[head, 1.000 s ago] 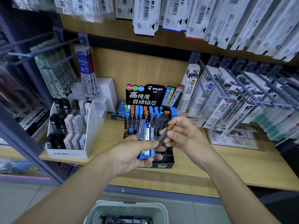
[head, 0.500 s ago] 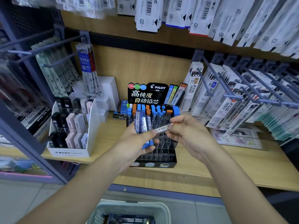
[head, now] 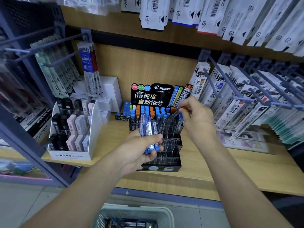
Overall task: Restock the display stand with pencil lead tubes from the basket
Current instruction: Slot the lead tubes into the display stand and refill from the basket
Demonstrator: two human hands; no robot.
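basket (head: 136, 209) cut off by the bottom edge; only its pale latticed rim and a few dark tubes inside in view. lower part of the bundle of blue tubes (head: 148, 129) hidden behind the left hand (head: 139, 150); number not countable. front rows of the display stand (head: 171, 145) partly covered by that hand and bundle. label print too small and blurred to read.

bundle gripped in the left hand, thumb across its front, fingers curled round it, held upright just in front of the stand's filled back rows. single tube (head: 175, 114) pinched at its upper end by thumb and fingertips of the right hand (head: 197, 119), tilted, lower end among the clear cells at the stand's right side; whether seated in a cell not discernible. hands near each other, apart.

single tube: slim, dark translucent body, orange cap. bundle: blue bodies with white barcode patches. stand: black header card marked pilot, clear grid of cells, back rows holding blue- and orange-capped tubes, set on the wooden shelf (head: 238, 170).
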